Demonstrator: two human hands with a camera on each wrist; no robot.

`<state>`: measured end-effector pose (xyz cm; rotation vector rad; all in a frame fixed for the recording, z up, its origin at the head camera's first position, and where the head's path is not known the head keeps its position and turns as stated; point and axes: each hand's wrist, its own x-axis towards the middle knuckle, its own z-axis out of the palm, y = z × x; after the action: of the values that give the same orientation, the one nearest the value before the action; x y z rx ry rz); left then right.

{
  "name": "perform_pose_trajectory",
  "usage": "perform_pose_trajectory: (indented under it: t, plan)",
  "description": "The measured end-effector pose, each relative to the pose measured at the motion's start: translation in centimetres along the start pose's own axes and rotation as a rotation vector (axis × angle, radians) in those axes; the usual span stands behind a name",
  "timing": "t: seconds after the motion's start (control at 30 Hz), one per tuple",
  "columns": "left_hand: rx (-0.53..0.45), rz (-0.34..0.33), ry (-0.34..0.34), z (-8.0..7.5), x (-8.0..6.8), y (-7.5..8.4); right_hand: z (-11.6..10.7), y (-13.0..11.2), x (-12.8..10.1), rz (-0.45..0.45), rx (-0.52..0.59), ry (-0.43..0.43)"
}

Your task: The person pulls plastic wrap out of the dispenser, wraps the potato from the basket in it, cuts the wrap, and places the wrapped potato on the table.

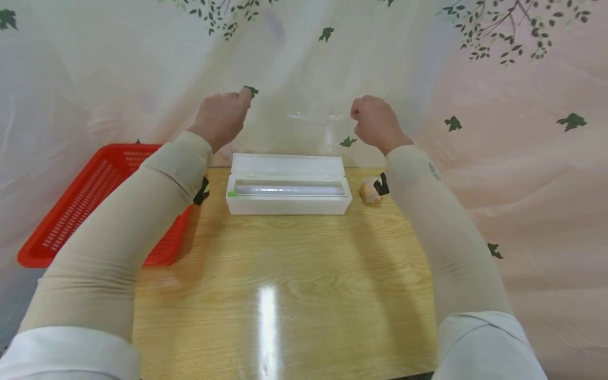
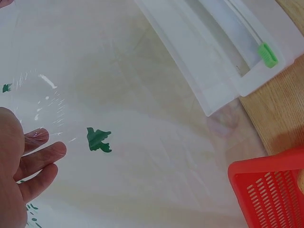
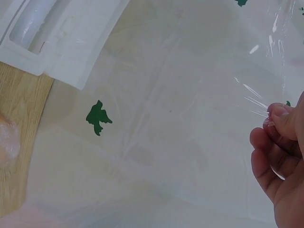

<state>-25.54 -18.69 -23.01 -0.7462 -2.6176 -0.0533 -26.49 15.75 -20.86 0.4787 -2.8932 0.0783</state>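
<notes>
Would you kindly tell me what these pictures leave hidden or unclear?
- Interior of the red basket: head view, partly covered by left sleeve.
- Outline of the clear film: head view, too transparent.
- Round item: head view, partly behind black piece.
- Left hand: left wrist view, cut by edge.

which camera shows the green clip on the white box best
The left wrist view: the green clip sits large and uncovered on the white box. The head view shows only a small green patch; the right wrist view doesn't show it.
</notes>
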Motion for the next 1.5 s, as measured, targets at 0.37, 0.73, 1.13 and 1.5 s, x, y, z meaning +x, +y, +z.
perform_pose_trajectory:
  t: [0.37, 0.73, 1.13, 1.5]
  plan:
    - [0.005, 0.014, 0.000, -0.7, 0.5, -0.2, -1.2, -0.2, 0.3, 0.003, -0.034, -0.013]
    - [0.035, 0.012, -0.009, -1.3, 1.0, -0.4, -2.1, -0.5, 0.5, 0.020, -0.025, -0.022]
    - [0.037, 0.012, -0.006, -2.4, 1.8, -0.5, -3.1, -0.4, 0.8, 0.054, -0.033, -0.021]
    - [0.027, -0.007, -0.042, -3.2, 2.3, -0.6, -4.0, -0.4, 1.1, 0.068, -0.024, -0.031]
